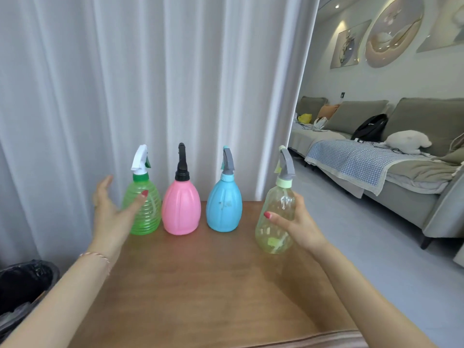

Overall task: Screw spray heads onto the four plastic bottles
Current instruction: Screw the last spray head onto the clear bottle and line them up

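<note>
Four plastic bottles stand in a row at the far edge of the wooden table (200, 285), each with a spray head on its neck. The ribbed green bottle (148, 212) carries a white head, the pink bottle (181, 209) a black head, and the blue bottle (224, 207) a grey head. My left hand (113, 209) is spread open beside the green bottle, thumb across its front and not gripping. My right hand (298, 224) grips the clear yellowish bottle (275, 222) with a grey head, at the table's right edge.
White curtains hang directly behind the table. A black bin bag (22, 282) sits low at the left. To the right lie grey floor and a grey sofa (401, 177) with a checked blanket, a black bag and cushions.
</note>
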